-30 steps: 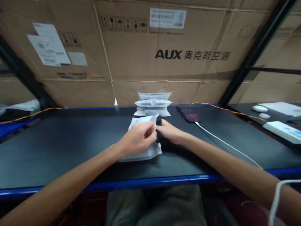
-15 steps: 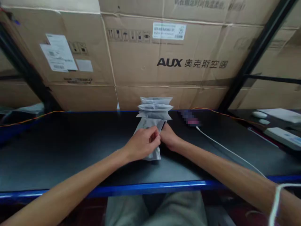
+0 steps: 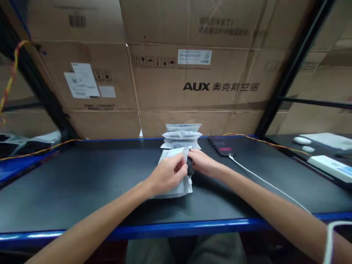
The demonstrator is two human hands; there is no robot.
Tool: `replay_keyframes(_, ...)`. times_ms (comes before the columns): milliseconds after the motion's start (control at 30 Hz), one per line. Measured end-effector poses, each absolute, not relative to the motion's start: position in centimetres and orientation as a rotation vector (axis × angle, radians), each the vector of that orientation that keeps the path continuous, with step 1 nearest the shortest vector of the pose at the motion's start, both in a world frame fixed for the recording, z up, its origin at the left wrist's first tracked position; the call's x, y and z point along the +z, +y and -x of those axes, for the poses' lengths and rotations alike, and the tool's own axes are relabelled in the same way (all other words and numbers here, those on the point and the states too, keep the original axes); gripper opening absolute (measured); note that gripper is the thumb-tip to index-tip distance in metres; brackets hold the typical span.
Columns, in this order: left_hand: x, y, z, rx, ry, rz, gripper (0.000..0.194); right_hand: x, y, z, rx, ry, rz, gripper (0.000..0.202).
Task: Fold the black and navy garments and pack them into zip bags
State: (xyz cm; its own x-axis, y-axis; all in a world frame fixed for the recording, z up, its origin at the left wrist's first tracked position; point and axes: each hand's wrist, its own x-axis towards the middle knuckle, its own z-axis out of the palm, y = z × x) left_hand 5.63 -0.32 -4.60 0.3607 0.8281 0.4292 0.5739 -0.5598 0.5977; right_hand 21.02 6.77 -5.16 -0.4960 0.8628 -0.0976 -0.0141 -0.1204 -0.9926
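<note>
A frosted zip bag (image 3: 172,190) lies flat on the dark tabletop, its mouth and white slider facing right. My left hand (image 3: 170,172) is closed in a pinch on the bag's upper layer near that mouth. At the opening sits a dark rounded object (image 3: 190,167), too little exposed to name. My right hand (image 3: 203,162) is closed about this object, with its fingertips partly hidden behind the bag's edge. Just beyond the hands, a stack of filled frosted bags (image 3: 182,135) rests against the cardboard.
A phone (image 3: 220,145) with a white charging cable (image 3: 264,179) lies right of the stack. Large cardboard boxes (image 3: 165,91) form the back wall. A white box (image 3: 330,167) sits far right. The blue table edge (image 3: 176,229) runs along the front.
The bag's mouth has been lifted and opened wider, and more of the dark object shows at it. My right hand has shifted slightly right. The camera view has tilted up.
</note>
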Motion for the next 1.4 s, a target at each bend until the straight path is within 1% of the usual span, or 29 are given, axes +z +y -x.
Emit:
replay_keyframes(133, -4.9, -0.6, -5.8, 0.939, 1.189, -2.36, 0.012, -6.1, 6.4, -20.1, 1.761, -1.401, 0.813, 0.02)
replay_keyframes(233, -4.8, -0.3, -5.3, 0.974, 1.274, -2.356, 0.014, -5.7, 6.8, -20.8, 1.69, -1.57, 0.876, 0.023)
replay_keyframes(367, -4.4, 0.1, -4.7, 1.076, 1.395, -2.328, 0.016, -4.5, 7.7, -22.2, 1.406, -1.869, 1.009, 0.033)
replay_keyframes(467, -4.2, 0.4, -4.4, 1.143, 1.411, -2.301, 0.016, -3.9, 7.9, -22.7, 1.117, -1.995, 1.014, 0.041)
replay_keyframes(567, -4.3, 0.5, -4.3, 1.131, 1.327, -2.293, 0.017, -3.9, 7.7, -22.6, 0.836, -2.082, 1.012, 0.037)
replay_keyframes(700, -4.7, 0.2, -4.4, 1.057, 1.19, -2.3, 0.018, -4.3, 7.9, -22.5, 0.59, -2.078, 1.045, 0.03)
replay_keyframes(800, -4.8, 0.3, -4.4, 1.093, 1.169, -2.277, 0.018, -4.3, 8.6, -22.8, 0.463, -1.949, 1.077, 0.023)
replay_keyframes(900, -4.5, 0.9, -4.0, 1.186, 1.2, -2.205, 0.021, -3.8, 9.0, -23.3, 0.509, -1.867, 0.957, 0.025)
replay_keyframes(967, -4.3, 1.3, -3.7, 1.213, 1.209, -2.142, 0.023, -3.6, 8.9, -23.5, 0.591, -1.929, 0.82, 0.033)
replay_keyframes(1000, -4.3, 1.4, -3.6, 1.215, 1.211, -2.116, 0.023, -3.6, 8.8, -23.5, 0.616, -1.991, 0.753, 0.033)
replay_keyframes(1133, -4.6, 1.4, -3.6, 1.161, 1.195, -2.109, 0.023, -4.7, 8.2, -23.0, 0.578, -2.238, 0.591, 0.014)
replay_keyframes(1233, -5.2, 1.3, -4.0, 1.111, 1.153, -2.161, 0.023, -5.9, 8.1, -22.5, 0.6, -2.28, 0.57, 0.014)
replay_keyframes(1400, -5.4, 1.3, -4.0, 1.097, 1.216, -2.176, 0.02, -5.9, 8.3, -22.6, 0.837, -2.287, 0.571, 0.013)
